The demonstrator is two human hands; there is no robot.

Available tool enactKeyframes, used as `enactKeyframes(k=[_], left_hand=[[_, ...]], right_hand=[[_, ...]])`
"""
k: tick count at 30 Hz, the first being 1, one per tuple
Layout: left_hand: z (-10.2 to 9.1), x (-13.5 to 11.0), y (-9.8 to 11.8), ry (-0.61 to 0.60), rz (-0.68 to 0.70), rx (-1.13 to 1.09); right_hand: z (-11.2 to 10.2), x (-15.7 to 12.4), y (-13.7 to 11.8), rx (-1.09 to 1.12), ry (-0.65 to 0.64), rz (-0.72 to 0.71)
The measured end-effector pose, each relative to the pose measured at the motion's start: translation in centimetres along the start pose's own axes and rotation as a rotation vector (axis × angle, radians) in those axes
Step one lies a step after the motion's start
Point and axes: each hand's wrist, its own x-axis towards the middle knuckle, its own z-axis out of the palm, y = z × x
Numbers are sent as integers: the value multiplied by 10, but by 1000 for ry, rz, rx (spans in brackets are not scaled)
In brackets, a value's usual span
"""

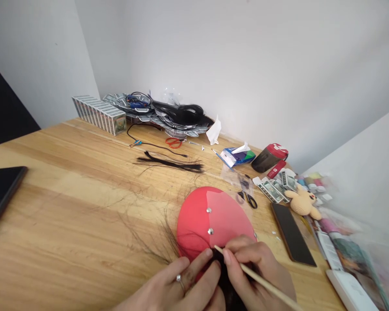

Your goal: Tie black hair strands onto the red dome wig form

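Clock read from the red form as hub, 12 toward the back wall.

Near: the left hand (192, 283), 1 ring worn, is set at 7; its fingers are bent and bunched, tips laid at the form's near edge. Whether strands are pinched there cannot be told. At 4, a pale stick (264, 284) is gripped by the right hand (261, 265), thumb and forefinger closed on it; its tip is held at the patch's lower edge, just beside a left fingertip. Dark hair (230, 290) is partly hidden between the hands.

Hub: the red form (192, 214) is placed on the wooden table (74, 207), lower centre of view. Its right portion is covered by a sheer patch (230, 216); 3 silver pins (209, 210) are seen at the patch's edges. Loose strands (168, 237) are fanned out at 8 to 9.

Room: broad bare wood is left toward 9 and 10, out to a tablet (1, 194) cut off by the view's edge. The right side is tighter: black scissors (252, 200) are found at 2, near the form, a phone (293, 233) at 3.

Farther: a hair bundle (171, 163) is laid between 10 and 11, orange-handled scissors (174, 143) at 11, a tissue pack (233, 157) at 1. By the wall, a row of boxes (99, 113) is lined up at 10.
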Motion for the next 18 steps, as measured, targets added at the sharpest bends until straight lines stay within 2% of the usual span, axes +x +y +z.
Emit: enactKeyframes(k=[4,8,18], left_hand=[[13,-5,-2,52,64,35],[20,-9,-1,44,69,43],[14,-7,0,52,79,33]], right_hand=[[2,-2,2,-8,13,-14],[3,-3,1,-23,4,2],[1,-2,-1,-67,-27,20]])
